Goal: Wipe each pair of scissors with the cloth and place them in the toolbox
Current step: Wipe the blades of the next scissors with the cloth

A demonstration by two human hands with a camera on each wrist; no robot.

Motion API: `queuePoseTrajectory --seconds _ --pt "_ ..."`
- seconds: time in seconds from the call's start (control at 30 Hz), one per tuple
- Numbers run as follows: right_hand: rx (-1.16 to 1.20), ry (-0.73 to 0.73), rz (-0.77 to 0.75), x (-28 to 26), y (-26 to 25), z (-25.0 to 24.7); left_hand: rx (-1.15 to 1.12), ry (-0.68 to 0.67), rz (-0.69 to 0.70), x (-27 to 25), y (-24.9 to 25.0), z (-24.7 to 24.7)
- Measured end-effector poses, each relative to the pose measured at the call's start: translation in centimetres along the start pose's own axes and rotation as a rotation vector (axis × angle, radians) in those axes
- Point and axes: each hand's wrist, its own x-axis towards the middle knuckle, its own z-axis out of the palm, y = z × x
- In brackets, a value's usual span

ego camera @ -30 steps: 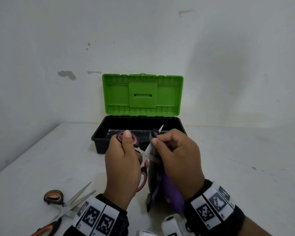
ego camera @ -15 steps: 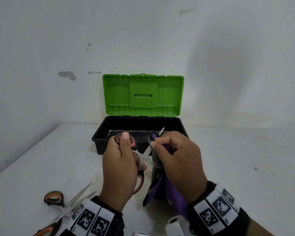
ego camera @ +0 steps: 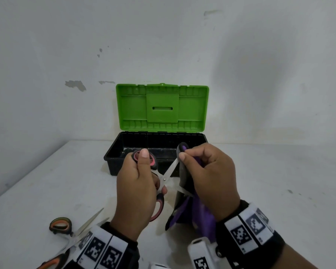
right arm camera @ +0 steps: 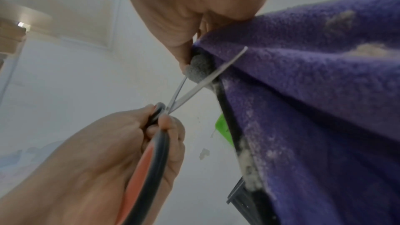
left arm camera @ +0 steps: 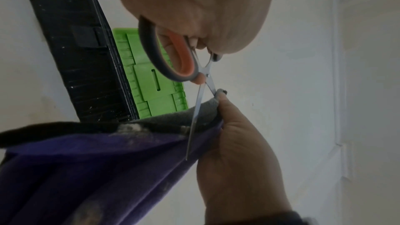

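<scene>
My left hand (ego camera: 138, 183) grips the pink-and-black handles of a pair of scissors (ego camera: 166, 177), held above the table with the blades spread apart. My right hand (ego camera: 208, 177) pinches a purple and dark grey cloth (ego camera: 198, 214) around the upper blade, near its tip; the lower blade lies against the hanging cloth (left arm camera: 108, 160). In the right wrist view the grey fold of the cloth (right arm camera: 199, 69) covers that blade's end. Behind my hands stands the toolbox (ego camera: 155, 144), black with its green lid (ego camera: 162, 108) upright; what lies inside is hidden.
A second pair of scissors (ego camera: 74, 230) with orange-and-black handles lies open on the white table (ego camera: 270, 181) at the front left, beside my left wrist. White walls close the table at the back and left.
My right hand has slid the cloth up along the upper blade, which it now covers to the tip. Both hands sit slightly farther from me, towards the toolbox.
</scene>
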Motion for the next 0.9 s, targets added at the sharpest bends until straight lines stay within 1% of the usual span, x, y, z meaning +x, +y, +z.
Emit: queuePoseTrajectory --seconds 0.07,0.2,0.33,0.37,0.5,0.63,0.7,0.77,0.83,0.9 --pt "-0.001 0.010 0.001 0.0 -0.1 0.0 0.014 -0.009 0.003 0.1 0.0 0.0" --pt "0.004 -0.082 -0.017 -0.7 -0.4 -0.1 0.021 -0.010 0.036 0.2 0.2 -0.3" --pt "0.046 0.030 0.068 0.6 0.3 -0.3 0.032 -0.017 0.037 0.1 -0.2 -0.1" --pt "0.039 0.032 0.068 0.5 0.3 -0.3 0.037 -0.016 0.044 0.1 -0.3 -0.1" --pt "-0.020 -0.044 0.014 -0.6 -0.2 0.1 0.072 -0.014 0.081 0.3 -0.2 -0.3" --pt "0.024 0.029 0.076 0.6 0.2 -0.3 0.094 -0.014 0.120 0.2 -0.3 -0.3" --pt "-0.020 0.007 0.040 0.3 0.0 -0.1 0.116 -0.017 0.152 0.3 -0.3 -0.4" --pt "-0.073 -0.047 -0.007 -0.5 -0.4 0.2 0.133 -0.023 0.170 0.4 -0.2 -0.4" --pt "-0.057 -0.063 0.023 -0.5 -0.1 0.3 0.151 -0.026 0.189 0.4 -0.2 -0.4" --pt "-0.022 -0.027 0.086 0.4 0.4 0.1 0.178 -0.026 0.217 0.4 -0.4 -0.4"
